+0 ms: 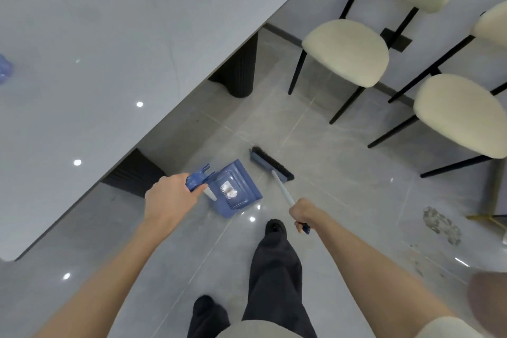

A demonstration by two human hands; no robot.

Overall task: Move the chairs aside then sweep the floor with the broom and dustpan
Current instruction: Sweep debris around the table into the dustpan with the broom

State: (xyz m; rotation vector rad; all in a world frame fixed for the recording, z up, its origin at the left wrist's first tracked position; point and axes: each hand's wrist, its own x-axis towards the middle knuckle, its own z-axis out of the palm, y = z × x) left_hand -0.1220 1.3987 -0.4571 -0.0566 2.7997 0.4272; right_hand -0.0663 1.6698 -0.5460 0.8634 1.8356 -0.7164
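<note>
My left hand (170,197) grips the blue handle top of a blue dustpan (236,189) that rests on the grey tiled floor; a white scrap lies inside the pan. My right hand (304,214) holds the white stick of a broom (270,163), whose dark bristled head sits on the floor just right of the dustpan's mouth. Two cream chairs with black legs stand against the wall at the right: one further back (345,52), one nearer (461,112).
A long glossy grey table (109,63) on dark ribbed legs fills the left, with a glass and small items at its far end. A patch of grey debris (441,225) lies on the floor at the right. My dark-trousered legs (274,269) stand below the dustpan.
</note>
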